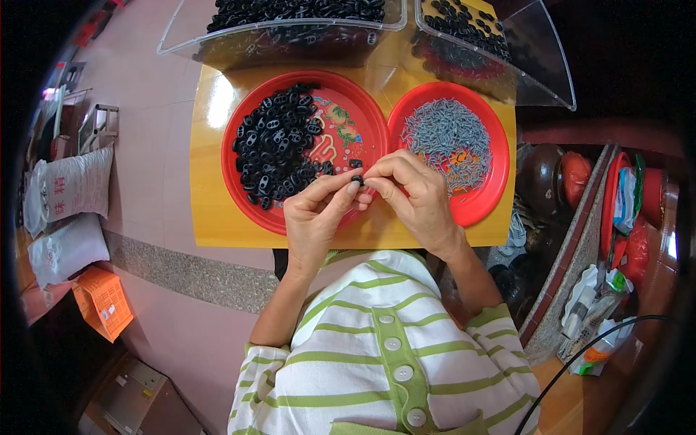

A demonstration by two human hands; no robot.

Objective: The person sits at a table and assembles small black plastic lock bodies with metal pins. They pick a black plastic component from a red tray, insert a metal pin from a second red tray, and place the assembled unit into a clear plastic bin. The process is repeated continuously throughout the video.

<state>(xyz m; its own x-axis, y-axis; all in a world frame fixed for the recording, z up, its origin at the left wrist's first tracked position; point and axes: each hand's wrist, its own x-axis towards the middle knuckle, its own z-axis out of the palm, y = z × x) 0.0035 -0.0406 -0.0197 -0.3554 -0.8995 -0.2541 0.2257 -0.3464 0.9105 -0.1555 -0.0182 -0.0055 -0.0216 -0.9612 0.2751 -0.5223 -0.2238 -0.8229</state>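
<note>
Small black oval plastic piece (357, 180) pinched at the left hand's fingertips, the right hand's meeting it.
The piece looks light, stiff and rather slick, unlikely to break but easy to drop, so its outer edges seem the best hold. The left hand (310, 216) grips it between thumb and forefinger; the right hand (419, 197) has thumb and forefinger closed together beside it, whether on anything I cannot tell. Beyond the left hand, similar black pieces (272, 145) heap in a round red plastic tray (368, 109); beyond the right, slim grey metal screws (442, 130) fill another red tray (499, 170).
</note>
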